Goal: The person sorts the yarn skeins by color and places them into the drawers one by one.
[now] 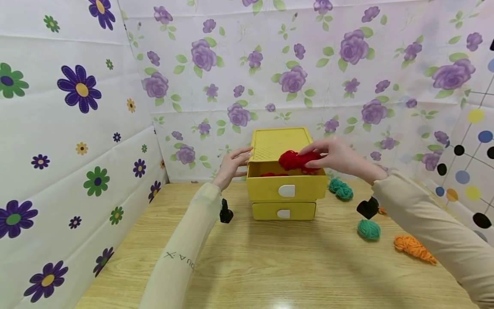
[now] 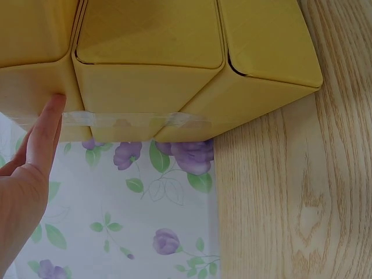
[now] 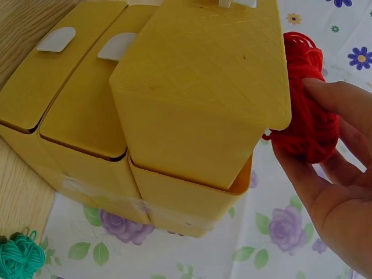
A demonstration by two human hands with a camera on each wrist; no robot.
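Observation:
A yellow drawer cabinet stands on the table with its top drawer pulled out. Above the drawer's right part, my right hand pinches a red yarn skein between thumb and fingers. In the right wrist view the same skein is at the drawer's upper edge. More red yarn shows inside the drawer, mostly hidden by its front. My left hand is at the cabinet's left side, its fingers extended; in the left wrist view a fingertip touches the yellow side wall.
Right of the cabinet lie a green yarn skein, another green skein nearer the front and an orange skein beside the right sleeve. A lower drawer is closed. Flowered sheets hang behind and at the left.

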